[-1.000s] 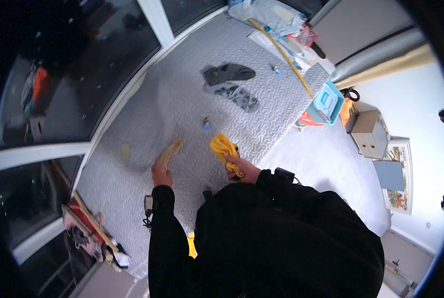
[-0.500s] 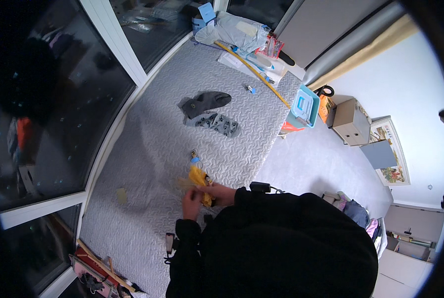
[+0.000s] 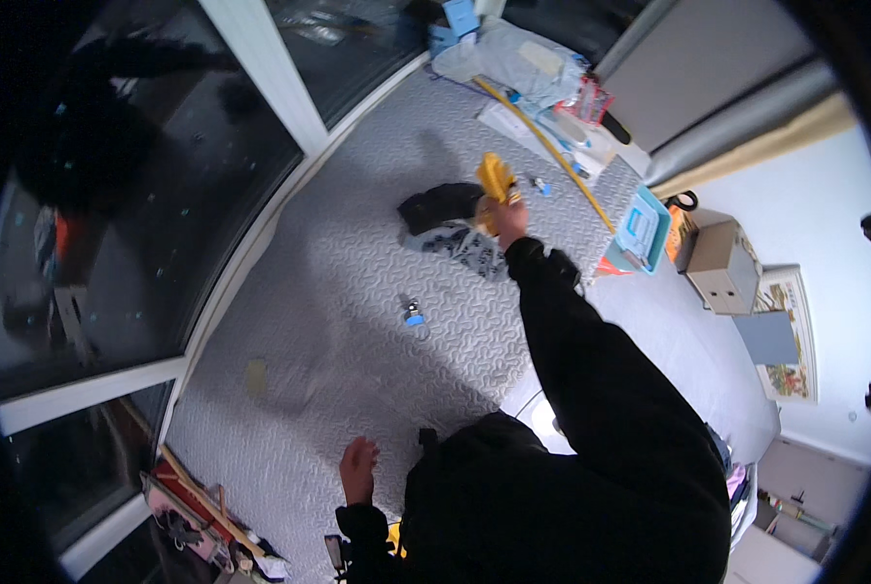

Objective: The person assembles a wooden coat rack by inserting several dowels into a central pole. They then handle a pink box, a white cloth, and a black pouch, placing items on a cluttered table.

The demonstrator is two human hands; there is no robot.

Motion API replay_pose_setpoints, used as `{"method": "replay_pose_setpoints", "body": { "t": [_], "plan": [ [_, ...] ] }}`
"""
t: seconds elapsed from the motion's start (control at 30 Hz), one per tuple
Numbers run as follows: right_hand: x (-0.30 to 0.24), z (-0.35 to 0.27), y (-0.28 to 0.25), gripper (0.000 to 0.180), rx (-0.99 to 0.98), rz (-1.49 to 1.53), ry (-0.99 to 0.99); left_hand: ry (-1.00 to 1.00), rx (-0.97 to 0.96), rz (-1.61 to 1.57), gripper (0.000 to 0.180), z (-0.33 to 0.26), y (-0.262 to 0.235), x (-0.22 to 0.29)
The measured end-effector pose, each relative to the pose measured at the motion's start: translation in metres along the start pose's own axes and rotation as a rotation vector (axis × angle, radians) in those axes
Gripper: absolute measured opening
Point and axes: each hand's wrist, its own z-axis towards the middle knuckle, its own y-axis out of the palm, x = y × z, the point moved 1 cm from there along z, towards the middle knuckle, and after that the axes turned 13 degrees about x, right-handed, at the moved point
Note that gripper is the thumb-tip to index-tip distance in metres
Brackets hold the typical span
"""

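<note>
My right hand [image 3: 509, 222] is stretched far out over the bed, closed on a yellow sock [image 3: 495, 176] with the cloth sticking up past the fingers. Beneath and beside it lie a dark grey sock [image 3: 437, 206] and a light grey sock [image 3: 455, 243] with a dark pattern, partly covered by the hand. My left hand [image 3: 358, 471] hovers low near my body, its fingers loosely apart and nothing visible in them. A bit of yellow cloth [image 3: 394, 537] shows by the left sleeve. Between my hands rests a small blue and metallic item [image 3: 414, 313].
Another small blue item [image 3: 541, 185] lies past the socks. A long yellow stick [image 3: 542, 141] crosses papers near plastic bags [image 3: 523, 63] at the far end. A teal bin [image 3: 643, 229] stands off the bed's right edge. Windows [image 3: 163, 195] line the left.
My hands were together at the yellow cloth close to me. The right has carried the yellow sock far forward to the other socks; the left has dropped back. The view has shifted.
</note>
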Motion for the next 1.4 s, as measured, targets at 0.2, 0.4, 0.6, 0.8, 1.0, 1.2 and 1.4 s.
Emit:
{"method": "replay_pose_setpoints", "body": {
  "t": [0.2, 0.4, 0.6, 0.8, 1.0, 1.2, 1.4],
  "plan": [
    [0.038, 0.039, 0.026, 0.043, -0.163, -0.553, -0.111, -0.245, 0.161, -0.108, 0.038, -0.039, -0.047, -0.075],
    [-0.028, -0.042, 0.076, 0.031, -0.227, 0.005, 0.285, -0.041, 0.053, -0.023, 0.032, -0.03, -0.012, -0.037],
    [-0.204, -0.152, 0.058, 0.033, -0.89, 0.191, 0.468, 0.216, -0.069, -0.27, 0.029, -0.014, 0.033, 0.073],
    [-0.322, -0.224, 0.003, 0.045, -1.247, 0.241, 0.618, 0.516, -0.286, -0.776, 0.062, -0.052, 0.064, 0.186],
    [-0.335, -0.271, -0.034, 0.051, -1.533, 0.266, 0.861, 0.184, -0.518, -1.239, 0.062, -0.087, 0.092, 0.18],
    [-0.283, -0.301, -0.057, 0.041, -1.361, 0.145, 0.959, 0.193, -0.481, -1.229, 0.034, -0.104, 0.078, 0.108],
    [-0.148, -0.318, -0.065, 0.031, -1.227, -0.05, 0.638, 0.258, 0.067, -1.0, 0.027, -0.15, 0.012, 0.043]
  ]
}}
